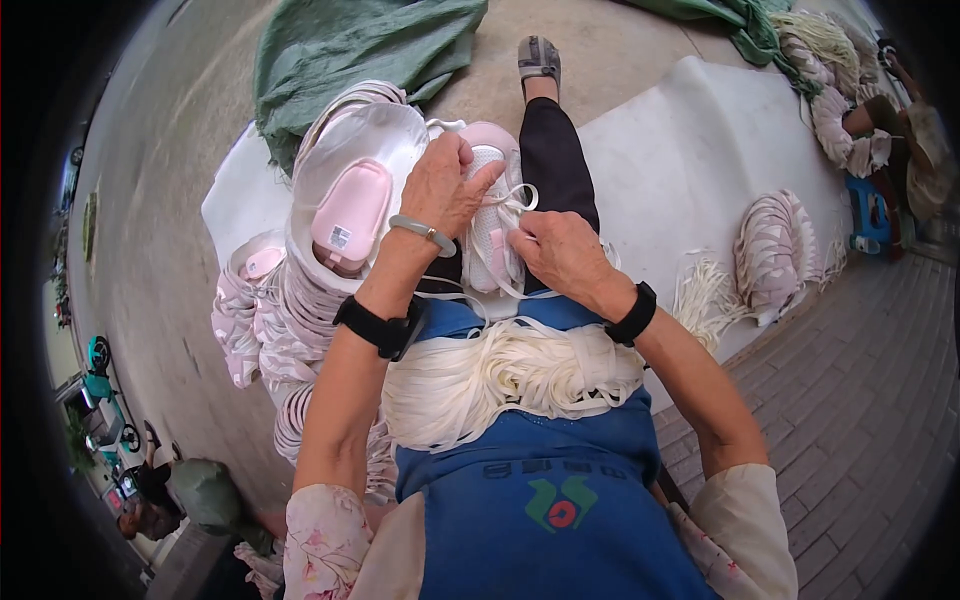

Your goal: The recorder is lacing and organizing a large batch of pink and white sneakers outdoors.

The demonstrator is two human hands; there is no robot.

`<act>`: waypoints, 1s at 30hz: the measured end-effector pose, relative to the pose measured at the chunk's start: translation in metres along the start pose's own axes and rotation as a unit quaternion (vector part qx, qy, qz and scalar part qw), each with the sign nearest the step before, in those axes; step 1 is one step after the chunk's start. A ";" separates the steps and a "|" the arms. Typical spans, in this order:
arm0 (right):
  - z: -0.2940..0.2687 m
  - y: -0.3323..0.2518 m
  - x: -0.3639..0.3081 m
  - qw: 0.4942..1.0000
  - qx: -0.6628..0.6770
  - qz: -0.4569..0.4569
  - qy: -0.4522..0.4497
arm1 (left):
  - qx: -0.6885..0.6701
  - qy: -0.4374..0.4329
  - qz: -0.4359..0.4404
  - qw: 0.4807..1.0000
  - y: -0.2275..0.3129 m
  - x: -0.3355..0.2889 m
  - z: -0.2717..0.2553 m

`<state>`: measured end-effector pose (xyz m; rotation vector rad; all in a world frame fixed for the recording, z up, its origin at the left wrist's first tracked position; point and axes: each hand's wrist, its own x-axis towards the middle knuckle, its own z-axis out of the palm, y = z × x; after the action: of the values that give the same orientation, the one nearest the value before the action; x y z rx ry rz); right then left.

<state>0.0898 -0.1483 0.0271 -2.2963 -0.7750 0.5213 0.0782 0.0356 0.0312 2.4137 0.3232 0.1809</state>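
A pink and white shoe upper [490, 262] lies on my lap with its toe pointing away, and a white shoelace [516, 198] runs loosely across its front. My left hand [440, 188] is closed over the upper's left side, with a white lace strip showing beside its curled fingers. At the right edge of the upper my right hand [568, 250] is closed in a pinch on the lace. The fingertips of both hands are partly hidden. Across my lap, on a blue apron [520, 500], rests a thick bundle of cream shoelaces [500, 380].
Left of my lap stand nested stacks of pink and white shoe uppers [350, 205]. A green sack [355, 60] lies beyond them. To the right, on a white sheet [670, 160], are another stack of uppers [775, 250] and loose laces [703, 300]. Another person sits at the far right.
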 end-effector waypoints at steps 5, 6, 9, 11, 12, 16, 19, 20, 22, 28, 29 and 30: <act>-0.003 -0.001 -0.001 0.997 0.000 -0.059 -0.044 | -0.032 -0.078 -0.052 0.995 -0.004 0.013 0.009; -0.003 -0.002 -0.002 0.995 -0.001 -0.079 -0.060 | -0.033 -0.080 -0.052 0.995 -0.005 0.013 0.010; -0.007 -0.015 -0.016 0.983 0.010 -0.122 -0.135 | -0.054 -0.074 -0.076 0.993 -0.007 0.011 0.013; -0.007 -0.032 -0.031 0.967 0.032 -0.159 -0.195 | -0.037 -0.060 -0.073 0.995 -0.010 0.011 0.014; -0.004 -0.040 -0.041 0.950 0.076 -0.189 -0.237 | -0.037 -0.059 -0.073 0.995 -0.012 0.011 0.015; -0.007 -0.066 -0.067 0.904 0.074 -0.203 -0.369 | -0.021 -0.030 -0.060 0.998 -0.016 0.010 0.017; -0.018 -0.062 -0.061 0.903 0.103 -0.179 -0.377 | -0.026 0.010 -0.039 0.999 -0.017 0.001 0.014; -0.022 -0.055 -0.061 0.919 0.073 -0.168 -0.348 | -0.036 0.049 -0.012 0.998 -0.018 -0.003 0.012; -0.029 -0.039 -0.055 0.939 0.031 -0.157 -0.306 | -0.055 -0.023 -0.074 0.995 -0.006 -0.020 -0.005; -0.026 -0.019 -0.039 0.967 0.069 -0.108 -0.219 | -0.005 -0.299 -0.163 0.940 0.004 -0.077 -0.021; -0.019 -0.014 -0.035 0.987 0.046 -0.096 -0.118 | -0.002 -0.294 -0.161 0.942 0.003 -0.082 -0.020; -0.024 -0.019 -0.028 0.998 0.030 -0.019 -0.052 | -0.024 -0.272 -0.164 0.948 0.000 -0.085 -0.016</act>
<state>0.0749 -0.1655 0.0612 -2.2093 -0.8403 0.6411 -0.0067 0.0220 0.0396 2.2099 0.4453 -0.6096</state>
